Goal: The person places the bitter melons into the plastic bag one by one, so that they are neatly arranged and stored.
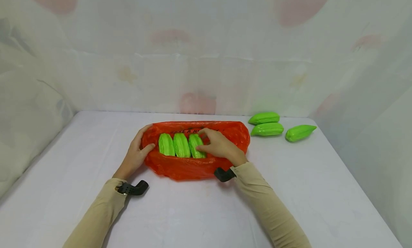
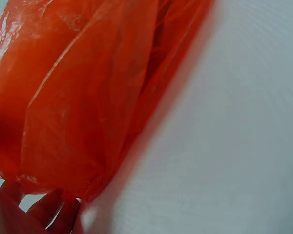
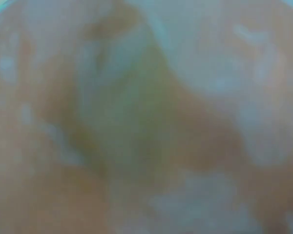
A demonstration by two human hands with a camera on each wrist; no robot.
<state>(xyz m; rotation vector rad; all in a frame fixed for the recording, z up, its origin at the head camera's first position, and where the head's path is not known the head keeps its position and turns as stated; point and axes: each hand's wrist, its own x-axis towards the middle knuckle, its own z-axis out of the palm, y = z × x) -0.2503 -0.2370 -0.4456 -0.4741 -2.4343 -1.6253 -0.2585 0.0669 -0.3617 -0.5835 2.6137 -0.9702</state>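
Observation:
A red plastic bag (image 1: 180, 168) lies with its mouth open, facing up. Inside it, three bright green ridged fruits stand side by side: a left one (image 1: 166, 145), a middle one (image 1: 181, 145) and a right one (image 1: 195, 146). My left hand (image 1: 136, 153) holds the bag's left edge, thumb over the rim; in the left wrist view its fingers (image 2: 45, 208) show under the red film (image 2: 83, 112). My right hand (image 1: 219, 144) pinches the right fruit between thumb and fingers. The right wrist view is too blurred for detail.
Several more things stand around: two green fruits (image 1: 264, 117) (image 1: 268, 129) lie close together behind and right of the bag, and a third fruit (image 1: 300, 132) lies farther right. A white-covered table (image 1: 193, 212) meets a patterned cloth backdrop (image 1: 219, 76) at its back edge.

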